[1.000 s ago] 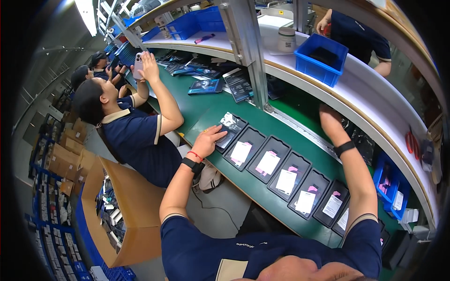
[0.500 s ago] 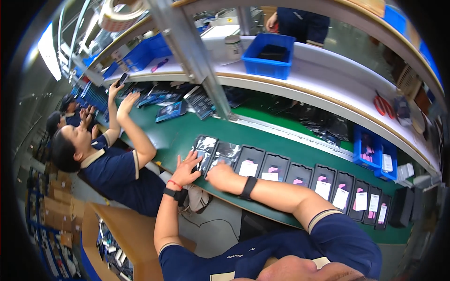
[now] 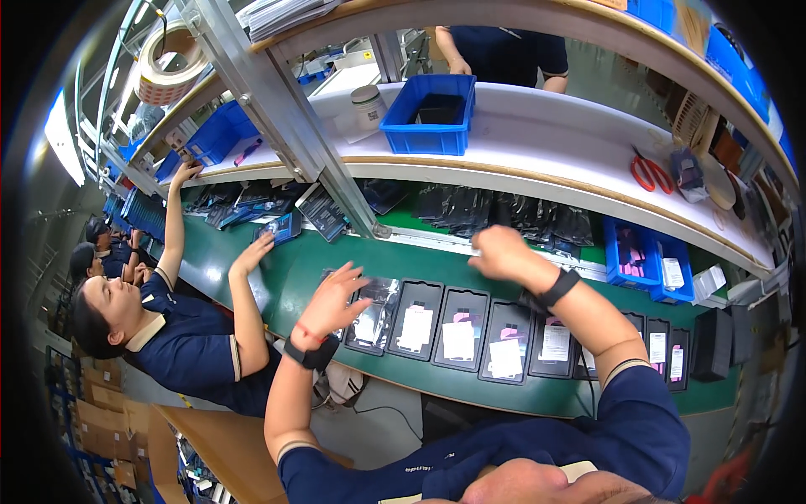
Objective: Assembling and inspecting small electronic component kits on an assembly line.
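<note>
My left hand [image 3: 332,301] is raised over the left end of a row of black trays, its fingers spread and nothing in them. Below and beside it lies a tray covered with clear film [image 3: 379,309]. My right hand [image 3: 504,254], fingers curled in, hovers at the far side of the bench in front of a heap of dark plastic bags [image 3: 470,210]; whether anything is inside its fingers is hidden. Between my arms are trays such as this black tray [image 3: 415,321], holding white cards and, in several, pink pieces.
Above the bench runs a white shelf [image 3: 537,139] with a blue bin [image 3: 428,118], a white jar [image 3: 367,107] and red-handled scissors [image 3: 652,172]. Blue bins [image 3: 630,252] stand at the right. At my left, a co-worker [image 3: 180,336] reaches to the shelf. A metal post [image 3: 290,109] rises between us.
My left hand has lifted off the film-covered tray. My right hand has left the trays and moved away from me toward the dark bags. The co-worker's arm now reaches the shelf.
</note>
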Demonstrator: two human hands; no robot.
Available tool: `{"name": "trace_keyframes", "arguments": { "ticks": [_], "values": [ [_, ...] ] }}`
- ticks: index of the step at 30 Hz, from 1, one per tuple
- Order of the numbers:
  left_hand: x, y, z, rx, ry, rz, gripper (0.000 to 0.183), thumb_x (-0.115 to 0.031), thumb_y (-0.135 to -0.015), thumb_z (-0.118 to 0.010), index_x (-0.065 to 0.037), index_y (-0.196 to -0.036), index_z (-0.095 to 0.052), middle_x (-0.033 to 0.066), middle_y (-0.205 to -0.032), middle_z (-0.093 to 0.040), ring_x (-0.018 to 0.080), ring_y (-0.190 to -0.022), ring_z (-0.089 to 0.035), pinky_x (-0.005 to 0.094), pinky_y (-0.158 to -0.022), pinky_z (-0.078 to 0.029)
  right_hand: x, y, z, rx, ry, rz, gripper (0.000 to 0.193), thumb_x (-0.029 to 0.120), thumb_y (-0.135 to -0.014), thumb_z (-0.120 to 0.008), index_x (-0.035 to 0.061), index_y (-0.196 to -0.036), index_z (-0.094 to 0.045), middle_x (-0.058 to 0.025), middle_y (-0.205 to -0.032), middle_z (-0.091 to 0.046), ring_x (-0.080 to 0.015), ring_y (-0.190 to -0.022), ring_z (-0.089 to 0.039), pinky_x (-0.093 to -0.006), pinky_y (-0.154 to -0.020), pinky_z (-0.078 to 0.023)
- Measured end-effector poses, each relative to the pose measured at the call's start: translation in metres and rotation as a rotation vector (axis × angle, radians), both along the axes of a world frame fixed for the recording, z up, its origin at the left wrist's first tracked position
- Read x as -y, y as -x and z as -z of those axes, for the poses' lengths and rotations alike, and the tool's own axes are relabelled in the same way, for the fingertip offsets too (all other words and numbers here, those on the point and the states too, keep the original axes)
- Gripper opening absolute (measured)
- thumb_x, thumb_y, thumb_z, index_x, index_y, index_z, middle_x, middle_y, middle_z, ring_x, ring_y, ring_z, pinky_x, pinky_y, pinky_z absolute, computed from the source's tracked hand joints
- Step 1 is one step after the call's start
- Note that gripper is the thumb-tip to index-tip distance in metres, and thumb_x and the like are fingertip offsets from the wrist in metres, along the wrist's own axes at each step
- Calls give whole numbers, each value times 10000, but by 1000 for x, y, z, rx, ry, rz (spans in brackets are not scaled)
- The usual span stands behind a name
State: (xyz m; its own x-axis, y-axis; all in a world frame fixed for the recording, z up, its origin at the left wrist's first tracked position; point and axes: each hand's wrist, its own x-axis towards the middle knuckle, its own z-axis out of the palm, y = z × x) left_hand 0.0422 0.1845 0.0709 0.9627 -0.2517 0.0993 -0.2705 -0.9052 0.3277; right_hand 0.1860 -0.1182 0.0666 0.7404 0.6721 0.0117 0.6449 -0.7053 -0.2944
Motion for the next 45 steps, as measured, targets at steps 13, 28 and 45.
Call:
{"name": "trace_keyframes", "arguments": {
  "ticks": [13,28,45],
  "values": [
    [101,-244,77,-127,-185,20,699,-114,-642,-611,-74,-1309,-407,188,-1348,-404,336,-1276,-358,399,-1049,-329,-38,-89,68,128,-137,39,856,221,-602,-683,-8,-1334,-303,-267,-1305,-384,-395,-1252,-335,-441,-1070,-251],
    [54,-174,35,-16,88,-39,522,104,-713,-440,-11,-1219,-494,241,-1064,-588,382,-1013,-555,422,-840,-468,-63,-99,41,-26,-35,38,917,438,-660,-741,90,-1379,-290,-216,-1385,-340,-419,-1273,-314,-500,-1025,-303],
    [115,72,87,41,-29,-7,680,-462,-814,-597,-7,-1289,-424,225,-1379,-353,372,-1279,-345,471,-1048,-279,-95,-99,68,540,55,123,240,129,-789,-522,-4,-961,-625,-182,-961,-628,-299,-977,-581,-383,-842,-447]
  ]
}}
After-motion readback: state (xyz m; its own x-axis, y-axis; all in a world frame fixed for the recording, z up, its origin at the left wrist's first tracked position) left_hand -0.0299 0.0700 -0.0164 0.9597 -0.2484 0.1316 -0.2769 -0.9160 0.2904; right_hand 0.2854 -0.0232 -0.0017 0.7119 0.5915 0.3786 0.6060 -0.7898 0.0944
